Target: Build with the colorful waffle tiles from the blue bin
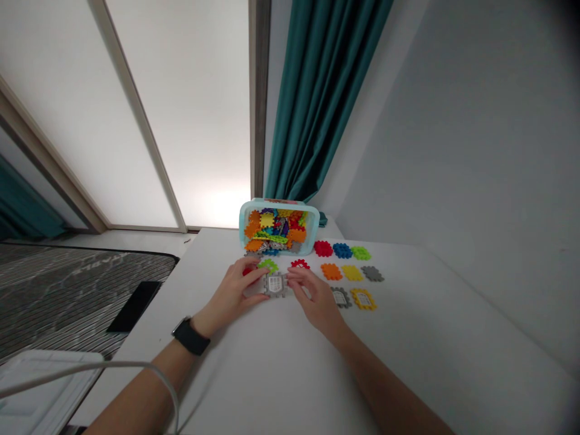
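Note:
A grey interlocking building tile (275, 284) with a white window-like panel is between my two hands, low over the white table. My left hand (236, 287), with a dark watch at the wrist, grips the tile's left edge between thumb and fingers. On the tile's right edge are the fingertips of my right hand (316, 297), bent together. Just behind the grey tile lies a green tile (268, 266). A red tile (299, 264) shows beyond my right fingers, and another red piece (247, 270) is partly hidden by my left hand.
Behind my hands a light-blue bin (314, 232) of mixed tiles leans with its opening towards me. To the right, coloured tiles lie in rows, including an orange tile (331, 272) and a yellow window tile (363, 299). A white cable (136, 364) crosses my left forearm.

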A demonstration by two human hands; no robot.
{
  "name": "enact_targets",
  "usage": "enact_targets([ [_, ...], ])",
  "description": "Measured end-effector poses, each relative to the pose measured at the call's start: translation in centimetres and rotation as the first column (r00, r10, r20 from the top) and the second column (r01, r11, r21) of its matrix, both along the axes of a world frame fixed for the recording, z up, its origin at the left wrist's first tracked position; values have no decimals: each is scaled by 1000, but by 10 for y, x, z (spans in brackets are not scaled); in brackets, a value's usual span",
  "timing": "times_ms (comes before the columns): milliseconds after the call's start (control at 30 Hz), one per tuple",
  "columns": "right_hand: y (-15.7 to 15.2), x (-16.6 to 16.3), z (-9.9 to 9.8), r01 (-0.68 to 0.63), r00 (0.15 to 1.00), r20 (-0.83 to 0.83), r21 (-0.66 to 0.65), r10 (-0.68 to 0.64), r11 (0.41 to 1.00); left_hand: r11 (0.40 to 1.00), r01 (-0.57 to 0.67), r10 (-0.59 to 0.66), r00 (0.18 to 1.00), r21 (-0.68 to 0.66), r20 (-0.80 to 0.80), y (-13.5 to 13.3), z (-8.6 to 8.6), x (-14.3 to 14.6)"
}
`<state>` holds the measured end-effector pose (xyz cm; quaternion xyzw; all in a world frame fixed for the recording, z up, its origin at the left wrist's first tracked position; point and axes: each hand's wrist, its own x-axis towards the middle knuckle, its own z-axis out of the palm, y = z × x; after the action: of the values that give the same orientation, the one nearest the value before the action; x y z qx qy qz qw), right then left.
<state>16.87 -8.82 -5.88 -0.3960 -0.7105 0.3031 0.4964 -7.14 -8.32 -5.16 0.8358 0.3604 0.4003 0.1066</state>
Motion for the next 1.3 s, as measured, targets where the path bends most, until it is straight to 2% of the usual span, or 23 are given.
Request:
enact_targets([
  [67,-2,3,4,-10,989,149,164,-15,986,1000,-6,6,1000,-10,1,0,1,-1],
  [133,-3,6,8,-75,960,279,299,-12,951,1000,-11,11,1000,-6,-2,0,1,-1],
  [267,-2,8,8,-153,918,397,392,-17,907,1000,-4,4,1000,3,-9,1,0,-1],
  [667,-1,5,1,-127,924,380,376,-28,918,999,9,-9,1000,-32,6,2,-3,-1],
  [1100,-2,4,5,-108,938,346,304,-4,947,999,-1,1,1000,-37,2,-1,0,1],
  [1300,-5,1,8,-51,968,249,233,-9,971,999,-28,28,1000,37,11,-4,5,3],
])
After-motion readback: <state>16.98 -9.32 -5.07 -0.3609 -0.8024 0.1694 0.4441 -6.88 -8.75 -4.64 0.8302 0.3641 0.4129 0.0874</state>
